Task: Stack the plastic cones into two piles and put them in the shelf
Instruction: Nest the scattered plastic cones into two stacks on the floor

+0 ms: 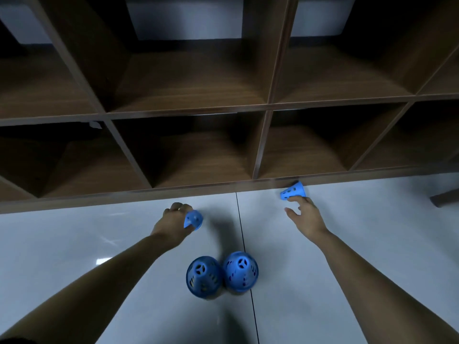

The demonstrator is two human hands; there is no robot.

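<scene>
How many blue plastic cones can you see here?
4: one cone gripped in the left hand, a toppled cone by the shelf base at the right hand, two upright cones side by side on the floor. Those two may be stacks hiding more.

Seemingly a plain indoor storage room: a dark brown wooden cube shelf [188, 112] with open, backless compartments stands on a glossy pale grey tiled floor [74, 232], a pale wall [183, 18] showing behind.

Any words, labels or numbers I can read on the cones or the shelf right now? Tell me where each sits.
None readable: the blue cones and the wooden shelf show no print.
A small pale scrap on a shelf edge is too blurred to read.
</scene>
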